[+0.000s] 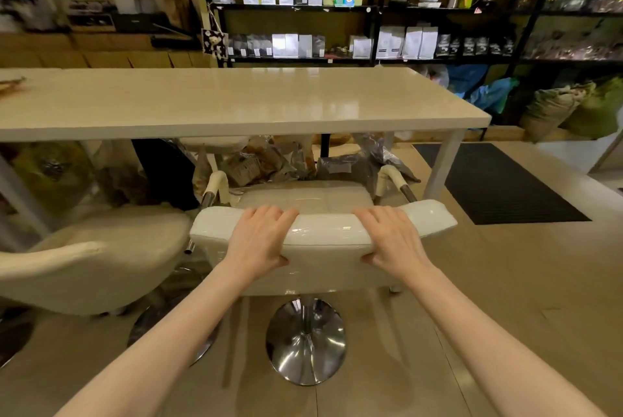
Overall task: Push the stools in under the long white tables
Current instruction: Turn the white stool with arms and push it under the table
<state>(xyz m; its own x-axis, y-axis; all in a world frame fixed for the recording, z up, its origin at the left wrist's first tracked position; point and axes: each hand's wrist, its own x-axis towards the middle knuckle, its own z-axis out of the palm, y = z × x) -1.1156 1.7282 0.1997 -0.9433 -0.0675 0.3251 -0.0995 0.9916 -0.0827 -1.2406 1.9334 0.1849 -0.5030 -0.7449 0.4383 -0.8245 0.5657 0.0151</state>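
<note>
A cream padded stool with armrests and a round chrome base stands right in front of me, facing the long white table. My left hand and my right hand both grip the top of its backrest, fingers over the front, thumbs behind. The seat's front edge sits just below the table's near edge. A second cream stool stands to the left, turned sideways, its seat outside the table's edge.
Bags and packages lie on the floor under the table. The table's white leg stands right of the stool. A black mat lies on the floor at right. Dark shelves with goods and sacks line the back wall.
</note>
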